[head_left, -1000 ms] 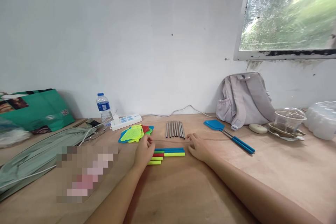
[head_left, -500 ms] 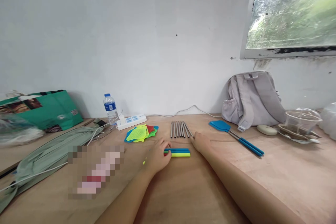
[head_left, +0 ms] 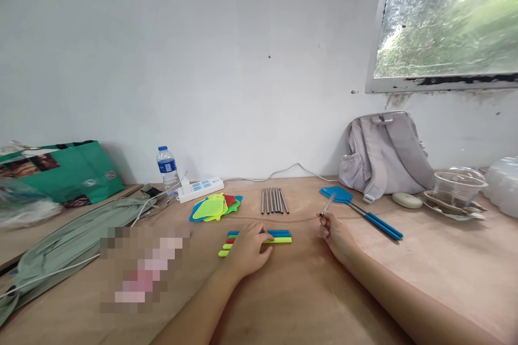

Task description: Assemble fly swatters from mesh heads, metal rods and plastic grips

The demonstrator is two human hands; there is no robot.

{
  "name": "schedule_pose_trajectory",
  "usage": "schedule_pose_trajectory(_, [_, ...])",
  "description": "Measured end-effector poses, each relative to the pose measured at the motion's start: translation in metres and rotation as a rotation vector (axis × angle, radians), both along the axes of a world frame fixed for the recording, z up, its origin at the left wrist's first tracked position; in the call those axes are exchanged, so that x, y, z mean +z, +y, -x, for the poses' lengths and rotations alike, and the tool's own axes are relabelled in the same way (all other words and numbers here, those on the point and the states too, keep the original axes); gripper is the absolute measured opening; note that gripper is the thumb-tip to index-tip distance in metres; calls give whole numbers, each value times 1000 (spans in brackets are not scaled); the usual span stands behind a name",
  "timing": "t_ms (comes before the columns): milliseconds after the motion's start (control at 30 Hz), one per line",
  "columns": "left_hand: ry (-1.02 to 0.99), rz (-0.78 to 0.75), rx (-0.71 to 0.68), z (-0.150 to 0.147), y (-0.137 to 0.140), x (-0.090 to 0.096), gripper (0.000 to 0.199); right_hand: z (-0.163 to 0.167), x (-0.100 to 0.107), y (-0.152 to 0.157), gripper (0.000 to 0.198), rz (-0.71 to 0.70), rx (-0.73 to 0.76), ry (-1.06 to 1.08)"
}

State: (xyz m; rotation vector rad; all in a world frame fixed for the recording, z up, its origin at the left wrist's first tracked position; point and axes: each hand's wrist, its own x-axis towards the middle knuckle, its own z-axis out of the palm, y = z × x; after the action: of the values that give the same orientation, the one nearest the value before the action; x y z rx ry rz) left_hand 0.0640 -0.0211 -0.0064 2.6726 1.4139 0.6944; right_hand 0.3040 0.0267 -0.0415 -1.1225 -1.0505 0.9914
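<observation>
My left hand [head_left: 251, 248] lies across a row of coloured plastic tube handles, its thumb held apart from the fingers. Under it show blue handles [head_left: 279, 233], a red one [head_left: 230, 241] and lime ones [head_left: 224, 253]; their middles are hidden by the hand. My right hand [head_left: 334, 232] pinches the lower end of a thin metal rod [head_left: 327, 206], which tilts up and is blurred. Beyond the hands, several metal rods [head_left: 275, 201] stand side by side on the table. To the right lies a blue fly swatter head [head_left: 336, 194] with metal shafts and blue handles [head_left: 382, 226].
Loose mesh swatter heads [head_left: 214, 206] are piled left of the rods. Behind them are a power strip [head_left: 201, 188] and a water bottle [head_left: 167, 170]. A grey backpack [head_left: 388, 156], an oval white case [head_left: 407, 200] and a plastic cup [head_left: 460, 183] stand right; a green bag [head_left: 87, 172] sits left.
My right hand has lifted one metal rod from the row's right end and moved right and nearer. My left hand has shifted slightly right over the handles, its fingers less curled.
</observation>
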Motion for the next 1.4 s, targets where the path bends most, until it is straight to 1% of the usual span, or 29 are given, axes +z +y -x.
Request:
schedule_pose_trajectory(133, [-20, 18, -13, -1, 1, -2, 20, 7, 0, -14, 15, 13, 86, 173])
schedule_pose_trajectory(233, [-30, 24, -42, -1, 2, -2, 19, 16, 1, -18, 9, 33, 135, 187])
schedule_pose_trajectory(300, [-39, 20, -54, -1, 3, -2, 19, 20, 1, -20, 7, 58, 193, 132])
schedule_pose_trajectory(367, [-55, 24, -59, -1, 3, -2, 20, 22, 1, -21, 5, 80, 234, 32])
schedule_pose_trajectory(467, [-65, 51, -59, -1, 3, -2, 21, 23, -1, -22, 6, 97, 215, -93])
schedule_pose_trajectory(533, [-57, 64, -55, -2, 3, -3, 21, 23, -2, -22, 13, 62, 188, -122])
schedule_pose_trajectory(600, [-45, 68, -49, -3, 3, -4, 21, 23, -3, -22, 17, 8, 207, -159])
schedule_pose_trajectory(667, [-38, 69, -47, -4, 4, -6, 21, 23, -1, -22, 17, -9, 256, -226])
schedule_pose_trajectory(733, [-29, 71, -47, -5, 4, -8, 21, 24, 0, -24, 11, 23, 308, -286])
schedule_pose_trajectory(800, [-24, 73, -45, -5, 6, -9, 20, 25, 1, -24, 9, 65, 353, -243])
schedule_pose_trajectory(867, [-24, 73, -47, -5, 7, -10, 20, 25, 1, -25, 16, 90, 420, -127])
schedule_pose_trajectory(967, [-24, 74, -61, -5, 8, -9, 18, 25, 0, -24, 21, 79, 519, 28])
schedule_pose_trajectory(1033, [-24, 74, -71, -5, 8, -9, 18, 25, 0, -24, 23, 73, 558, 98])
schedule_pose_trajectory(1200, [-39, 54, -106, -4, 8, -10, 20, 25, 9, -28, 18, 98, 529, 236])
schedule_pose_trajectory(1300, [-9, -14, -139, -4, 7, -7, 18, 25, 15, -32, 14, 98, 535, 284])
schedule_pose_trajectory(1400, [2, -97, -160, -5, 3, -2, 19, 24, 17, -35, 14, 48, 570, 317])
